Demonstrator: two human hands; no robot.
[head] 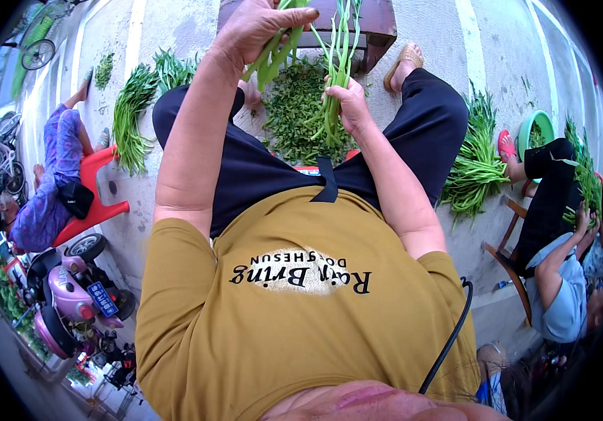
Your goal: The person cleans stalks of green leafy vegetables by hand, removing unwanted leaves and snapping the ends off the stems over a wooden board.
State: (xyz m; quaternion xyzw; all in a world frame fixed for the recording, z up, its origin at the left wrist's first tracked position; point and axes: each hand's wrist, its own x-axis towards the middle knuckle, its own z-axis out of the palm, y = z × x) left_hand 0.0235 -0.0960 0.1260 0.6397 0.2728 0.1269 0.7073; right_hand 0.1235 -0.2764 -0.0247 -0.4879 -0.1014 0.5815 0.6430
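My left hand [267, 34] is closed around a bunch of thick green stems [275, 58] at the top of the view. Lower and to its right, my right hand [350, 102] grips a bundle of long, thin stems [337, 79], apparently water spinach, whose upper ends run out of the frame. Under both hands, a heap of short cut green pieces [299, 113] lies on the ground between my feet. Long-stemmed leafy greens lie in one pile at the left [134, 113] and another at the right [472, 168].
A dark reddish wooden bench or table [380, 26] stands ahead. At left, a person sits on a red plastic chair [91, 184] near a pink scooter [70, 294]. At right, another person holding greens sits on a wooden chair [512, 263], near a green basin [528, 123].
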